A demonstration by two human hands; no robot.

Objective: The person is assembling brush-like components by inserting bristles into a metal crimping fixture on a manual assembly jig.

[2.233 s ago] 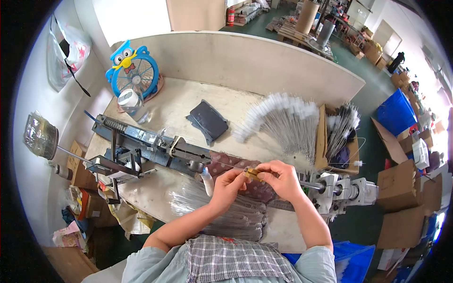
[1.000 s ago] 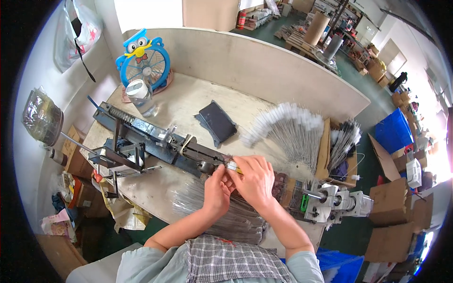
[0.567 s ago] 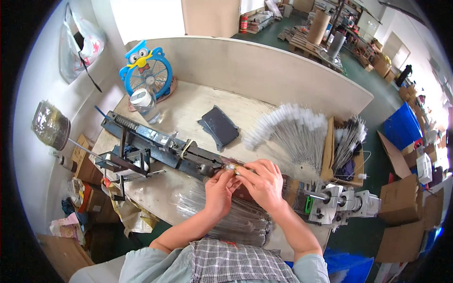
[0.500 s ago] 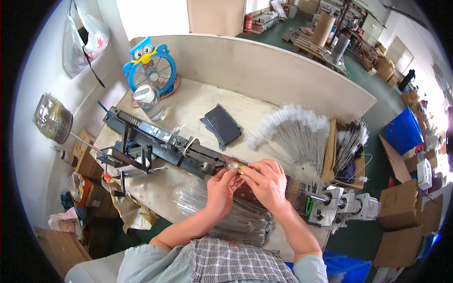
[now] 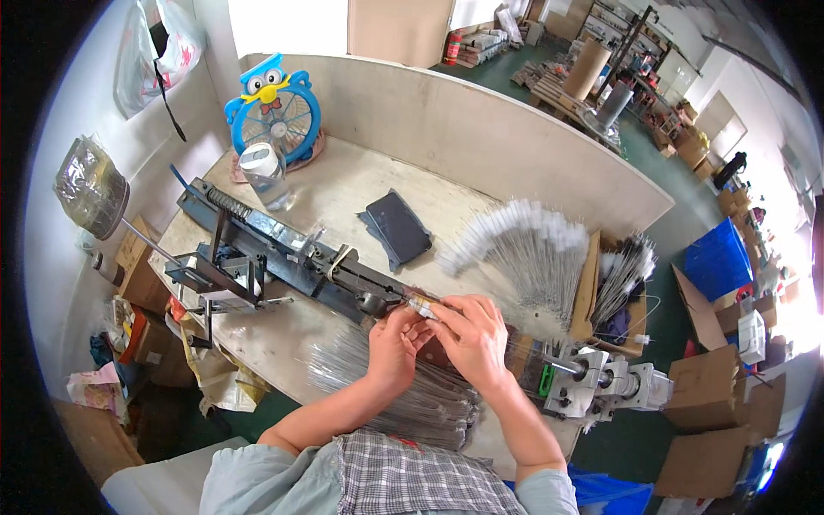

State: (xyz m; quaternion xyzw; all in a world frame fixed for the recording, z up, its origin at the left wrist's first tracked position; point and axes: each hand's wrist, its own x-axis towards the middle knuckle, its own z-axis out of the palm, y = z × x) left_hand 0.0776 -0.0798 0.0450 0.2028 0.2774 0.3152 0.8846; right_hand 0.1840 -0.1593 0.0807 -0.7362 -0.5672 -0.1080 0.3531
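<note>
My left hand point(image 5: 392, 345) and my right hand point(image 5: 469, 336) meet over the middle of a long black metal machine point(image 5: 283, 256) that lies across the workbench point(image 5: 343, 197). Both pinch a small pale piece point(image 5: 422, 306) at the machine's jaw; what it is stays too small to tell. A grey metal block unit point(image 5: 601, 384) sits at the machine's right end. Under my forearms lies a pile of thin wires in clear bags point(image 5: 412, 395).
A fan of white-tipped wire brushes point(image 5: 524, 249) spreads at the right, beside a cardboard box point(image 5: 614, 283) of more. A dark pouch point(image 5: 396, 227), a clear jar point(image 5: 263, 173) and a blue owl-shaped fan point(image 5: 279, 107) stand behind. Boxes and a blue crate point(image 5: 719, 257) line the floor.
My hands moved left along the machine from its right part to the middle jaw and stay together there. The view has shifted slightly with my head.
</note>
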